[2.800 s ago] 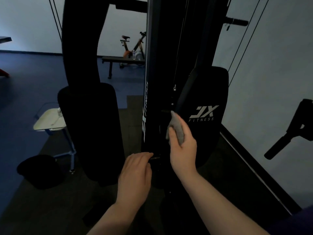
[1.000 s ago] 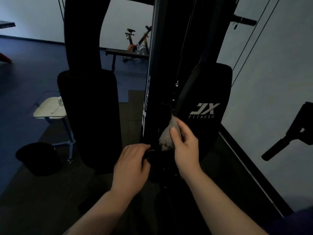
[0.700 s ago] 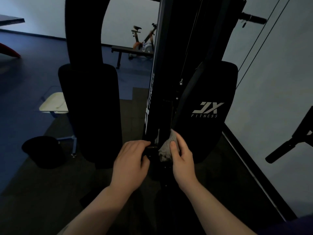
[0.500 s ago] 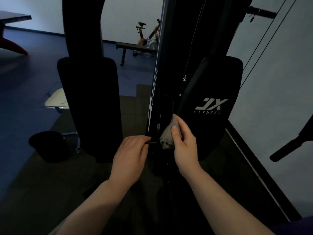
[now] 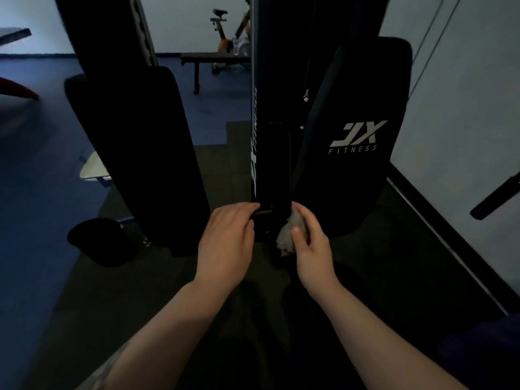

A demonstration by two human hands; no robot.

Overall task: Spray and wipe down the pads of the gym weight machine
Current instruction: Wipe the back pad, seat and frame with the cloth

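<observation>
Two hands work low at the post (image 5: 270,153): the left hand (image 5: 225,243) curls round a dark knob (image 5: 263,213) on its left edge, the right hand (image 5: 311,246) pinches a grey cloth (image 5: 288,235) against its right edge, under the logo pad (image 5: 357,136). Left of the post hangs a plain pad (image 5: 138,153), bare mat showing between them; a black bin (image 5: 102,240) farther left, contents hidden.

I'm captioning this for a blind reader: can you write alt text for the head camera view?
A person's right hand presses a grey cloth against the black upright post of a gym weight machine, while the left hand grips a small black part on the post. Tall black pads flank it, the right pad marked JX Fitness.
</observation>
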